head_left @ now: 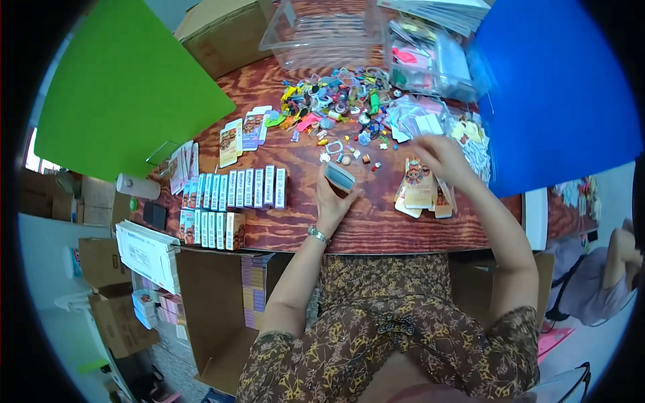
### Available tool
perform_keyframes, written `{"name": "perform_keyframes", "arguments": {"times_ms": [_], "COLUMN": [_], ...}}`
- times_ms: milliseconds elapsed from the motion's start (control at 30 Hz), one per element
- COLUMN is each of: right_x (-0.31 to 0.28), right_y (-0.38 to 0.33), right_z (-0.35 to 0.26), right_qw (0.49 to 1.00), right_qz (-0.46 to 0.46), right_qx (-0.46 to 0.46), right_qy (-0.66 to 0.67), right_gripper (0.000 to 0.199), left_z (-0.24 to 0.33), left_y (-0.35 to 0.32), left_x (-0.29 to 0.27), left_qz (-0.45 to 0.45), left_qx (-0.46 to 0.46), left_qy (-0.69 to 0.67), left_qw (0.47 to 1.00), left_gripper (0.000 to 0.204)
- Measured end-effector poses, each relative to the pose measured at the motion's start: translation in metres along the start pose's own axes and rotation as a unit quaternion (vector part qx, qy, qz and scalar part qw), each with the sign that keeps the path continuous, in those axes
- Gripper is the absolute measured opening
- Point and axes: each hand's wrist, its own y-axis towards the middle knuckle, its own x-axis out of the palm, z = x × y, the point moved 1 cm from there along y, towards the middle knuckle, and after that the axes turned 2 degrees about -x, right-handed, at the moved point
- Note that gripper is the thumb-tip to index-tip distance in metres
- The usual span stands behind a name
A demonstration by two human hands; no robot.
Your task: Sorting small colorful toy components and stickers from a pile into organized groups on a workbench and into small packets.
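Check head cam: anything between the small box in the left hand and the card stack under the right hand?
Bare wooden table separates the small box from the card stack in the head view.

Counts on the wooden table [376, 228]: 6 small boxes upright in the upper row [250, 187] at 9 o'clock; 2 flat cards [242, 134] at 10 o'clock; 2 clear bins [322, 33] at 12 o'clock; 2 hands, left hand [334, 201] and right hand [440, 156]; trinket pile [342, 101] uncountable.

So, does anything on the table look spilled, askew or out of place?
Mostly tidy. The small boxes stand in neat rows, but the colourful trinkets lie in a loose scattered heap, with a few strays near the left hand. The flat cards under the right hand are fanned unevenly.
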Motion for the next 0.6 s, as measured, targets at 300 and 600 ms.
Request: {"name": "perform_keyframes", "arguments": {"times_ms": [300, 600], "right_x": [0.119, 0.108], "right_y": [0.179, 0.176], "right_z": [0.079, 0.084], "right_qw": [0.96, 0.954], "right_qz": [0.074, -0.009], "right_qx": [0.211, 0.254], "right_qy": [-0.169, -0.159], "right_gripper": [0.049, 0.038], "left_z": [-0.001, 0.007], "left_y": [-0.003, -0.001], "left_x": [0.002, -0.004], "left_qz": [-0.009, -0.003], "left_qx": [0.009, 0.024], "left_qy": [0.0, 0.004], "left_qw": [1.0, 1.0], "left_gripper": [0.102, 0.1]}}
